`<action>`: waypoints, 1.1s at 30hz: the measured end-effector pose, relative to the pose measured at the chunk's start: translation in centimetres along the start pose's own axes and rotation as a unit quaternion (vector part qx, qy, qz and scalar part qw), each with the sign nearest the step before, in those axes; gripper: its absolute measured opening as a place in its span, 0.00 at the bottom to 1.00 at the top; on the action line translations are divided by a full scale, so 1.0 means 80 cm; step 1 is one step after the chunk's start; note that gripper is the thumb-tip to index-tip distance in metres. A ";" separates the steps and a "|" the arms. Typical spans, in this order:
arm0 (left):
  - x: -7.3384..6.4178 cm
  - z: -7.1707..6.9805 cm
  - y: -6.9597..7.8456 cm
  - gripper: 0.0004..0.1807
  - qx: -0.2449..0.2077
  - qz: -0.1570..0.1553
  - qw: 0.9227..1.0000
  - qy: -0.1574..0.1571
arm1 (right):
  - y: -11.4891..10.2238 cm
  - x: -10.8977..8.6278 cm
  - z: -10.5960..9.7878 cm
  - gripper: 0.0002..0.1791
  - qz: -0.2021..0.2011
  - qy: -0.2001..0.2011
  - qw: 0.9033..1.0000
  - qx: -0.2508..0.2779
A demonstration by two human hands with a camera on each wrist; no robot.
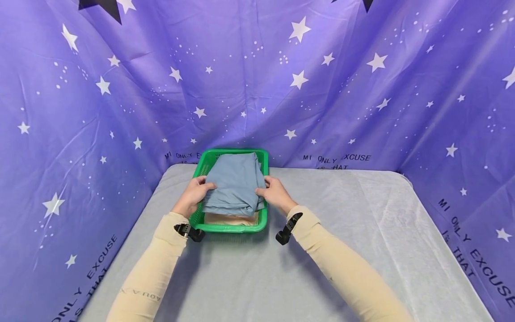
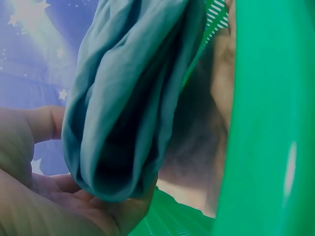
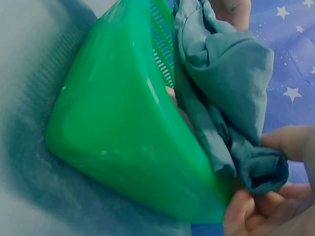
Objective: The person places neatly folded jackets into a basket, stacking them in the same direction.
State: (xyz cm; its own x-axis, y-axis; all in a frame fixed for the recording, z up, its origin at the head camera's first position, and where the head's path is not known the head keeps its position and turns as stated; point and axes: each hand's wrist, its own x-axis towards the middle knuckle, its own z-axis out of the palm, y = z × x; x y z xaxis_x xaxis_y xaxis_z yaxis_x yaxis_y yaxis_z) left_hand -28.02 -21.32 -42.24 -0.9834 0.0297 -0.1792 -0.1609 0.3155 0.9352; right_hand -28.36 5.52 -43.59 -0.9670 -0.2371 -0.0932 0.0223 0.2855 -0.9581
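Observation:
A folded blue-grey cloth garment (image 1: 233, 181) lies at the top of a green plastic basket (image 1: 234, 228), over a beige folded cloth (image 1: 231, 219). My left hand (image 1: 195, 193) grips the garment's left edge, thumb on top and fingers underneath, as the left wrist view also shows. At the opposite edge my right hand (image 1: 276, 193) pinches the same garment between thumb and fingers. In the right wrist view the garment (image 3: 231, 83) hangs at the basket's rim, its rolled corner between thumb and fingers. Most of the beige cloth is hidden below.
The basket stands on a table with a grey cloth cover (image 1: 342, 250), near its back edge. A purple curtain (image 1: 241, 89) with white stars hangs behind and on both sides. Each wrist carries a black strapped camera.

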 end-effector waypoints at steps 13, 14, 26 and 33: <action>0.003 -0.004 -0.002 0.38 0.028 -0.048 0.998 -0.009 | -0.006 0.002 0.020 0.30 0.010 0.052 0.992 -0.117; 0.003 -0.004 -0.002 0.40 0.037 -0.050 0.998 -0.009 | -0.005 0.002 0.021 0.31 0.008 0.053 0.990 -0.129; -0.002 0.006 0.007 0.46 0.176 -0.030 0.983 -0.042 | -0.008 -0.010 0.024 0.41 0.004 0.019 0.978 -0.206; -0.005 0.014 0.014 0.39 0.287 -0.008 0.957 -0.051 | -0.012 -0.022 0.037 0.47 -0.039 0.007 0.947 -0.318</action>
State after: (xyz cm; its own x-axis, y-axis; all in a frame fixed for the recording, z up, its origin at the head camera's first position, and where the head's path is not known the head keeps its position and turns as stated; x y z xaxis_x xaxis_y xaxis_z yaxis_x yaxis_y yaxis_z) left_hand -27.75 -19.90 -41.46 -0.9632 0.1029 -0.2483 -0.0748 0.7847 0.6154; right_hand -25.92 2.92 -43.28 -0.9628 -0.2695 -0.0218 -0.2021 0.7709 -0.6041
